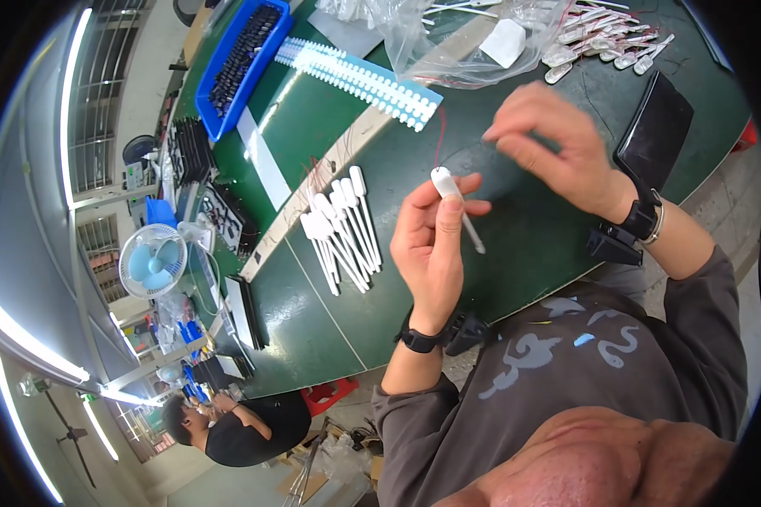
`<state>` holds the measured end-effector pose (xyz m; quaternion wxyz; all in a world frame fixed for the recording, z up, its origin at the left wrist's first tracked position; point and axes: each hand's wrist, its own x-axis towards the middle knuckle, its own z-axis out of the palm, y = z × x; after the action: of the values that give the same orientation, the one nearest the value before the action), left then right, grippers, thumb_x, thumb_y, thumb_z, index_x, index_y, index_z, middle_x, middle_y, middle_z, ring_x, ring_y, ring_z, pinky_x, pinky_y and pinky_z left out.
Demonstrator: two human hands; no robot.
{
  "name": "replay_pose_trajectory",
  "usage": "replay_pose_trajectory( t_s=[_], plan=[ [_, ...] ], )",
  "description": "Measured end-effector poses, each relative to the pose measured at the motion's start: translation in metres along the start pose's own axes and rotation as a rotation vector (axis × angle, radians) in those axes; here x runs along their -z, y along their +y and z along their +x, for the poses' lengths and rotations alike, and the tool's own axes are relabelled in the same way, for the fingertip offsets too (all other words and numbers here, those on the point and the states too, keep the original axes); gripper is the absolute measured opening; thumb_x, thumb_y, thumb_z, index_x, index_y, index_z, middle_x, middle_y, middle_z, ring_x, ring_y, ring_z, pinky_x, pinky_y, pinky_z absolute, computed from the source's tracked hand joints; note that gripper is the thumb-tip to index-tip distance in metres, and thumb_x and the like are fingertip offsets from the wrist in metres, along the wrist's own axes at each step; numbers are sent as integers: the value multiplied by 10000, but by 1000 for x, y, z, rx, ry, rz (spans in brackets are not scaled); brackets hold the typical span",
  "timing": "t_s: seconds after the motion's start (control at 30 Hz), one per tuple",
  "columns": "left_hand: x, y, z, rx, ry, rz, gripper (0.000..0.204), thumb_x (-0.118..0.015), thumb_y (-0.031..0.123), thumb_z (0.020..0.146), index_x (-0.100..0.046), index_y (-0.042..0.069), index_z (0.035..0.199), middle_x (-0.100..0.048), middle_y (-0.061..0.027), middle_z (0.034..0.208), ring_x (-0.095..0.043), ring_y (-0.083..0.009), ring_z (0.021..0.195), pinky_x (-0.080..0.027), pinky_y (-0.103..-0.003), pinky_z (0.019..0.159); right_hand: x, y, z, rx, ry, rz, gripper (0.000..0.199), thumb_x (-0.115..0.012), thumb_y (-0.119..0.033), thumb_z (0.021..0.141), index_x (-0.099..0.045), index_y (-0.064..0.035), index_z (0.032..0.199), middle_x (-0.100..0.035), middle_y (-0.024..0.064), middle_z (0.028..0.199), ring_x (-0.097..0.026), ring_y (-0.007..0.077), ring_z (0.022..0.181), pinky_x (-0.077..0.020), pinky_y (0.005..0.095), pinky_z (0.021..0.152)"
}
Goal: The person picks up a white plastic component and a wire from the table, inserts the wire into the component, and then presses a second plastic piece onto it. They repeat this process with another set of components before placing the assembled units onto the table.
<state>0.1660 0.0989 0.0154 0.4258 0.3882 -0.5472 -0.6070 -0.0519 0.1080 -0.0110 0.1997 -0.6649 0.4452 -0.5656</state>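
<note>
Nearest the camera, at the lower right of the frame, are the wearer's head (588, 460) and shirt (600, 355).

At far left, a fan (152, 260) stands beyond the surface (304, 346), a green top that crosses the frame. A blue bin (220, 125) of small black parts sits at upper left; a co-worker (258, 431) is at lower left. Left of center, loose wands (320, 224) lie grouped, thick ends toward the top of the frame. Above them, a strip (359, 83) carries rows of white pieces.

At center, the left grip (429, 253) grasps one wand (445, 182) between thumb and fingers. Its thick end tilts up; its thin stem slants to lower right; a red wire (441, 139) leaves the top.

Handling (judged by appearance): light, stiff and smooth, possibly slippery. Take hold at the thick end, as the broadest bearing area. Avoid loading the stem, which may snap, and the wire, which may pull loose.

Upper center: clear bag (414, 34). Right of center, the right grip (558, 139) is raised, fingers curled; whether its blurred fingertips pinch anything cannot be told. Beyond it lie a wired pile (604, 35) and, at right, a black slab (655, 127).
</note>
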Motion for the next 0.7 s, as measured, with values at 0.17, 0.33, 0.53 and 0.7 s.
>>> replay_pose_trajectory(
  t_s=[0.17,0.33,0.53,0.7],
  plan=[
    [-12,-12,0,68,-76,-189,250,-528,146,1041,-509,-38,1210,-685,-94,1021,-666,-131,885,-505,-271,854,-24,-10,-7,-165,-206,281,272,-673,-106,909,-674,-15,1165,-665,110,1159,-628,218,1051,-503,334,892],
    [-13,-21,-2,-23,-83,-44,207,-567,112,1020,-515,-27,1164,-678,-76,1019,-639,-90,880,-497,-242,826,-27,-12,-8,-254,-215,434,256,-667,-113,921,-679,1,1150,-689,104,1108,-652,191,983,-520,317,854],
    [-10,-27,-6,-73,-86,10,180,-648,48,964,-543,-22,1091,-686,-68,1003,-638,-82,880,-497,-214,793,-26,-22,-10,-423,-206,521,207,-664,-113,925,-693,2,1095,-703,104,1076,-662,191,974,-524,310,853],
    [-16,-26,-11,-127,-35,54,165,-674,55,947,-566,-21,1045,-692,-61,963,-651,-88,879,-506,-219,779,-22,-26,-9,-322,-196,467,167,-658,-104,930,-698,5,1050,-713,101,1042,-660,170,973,-529,301,841]
  ],
)
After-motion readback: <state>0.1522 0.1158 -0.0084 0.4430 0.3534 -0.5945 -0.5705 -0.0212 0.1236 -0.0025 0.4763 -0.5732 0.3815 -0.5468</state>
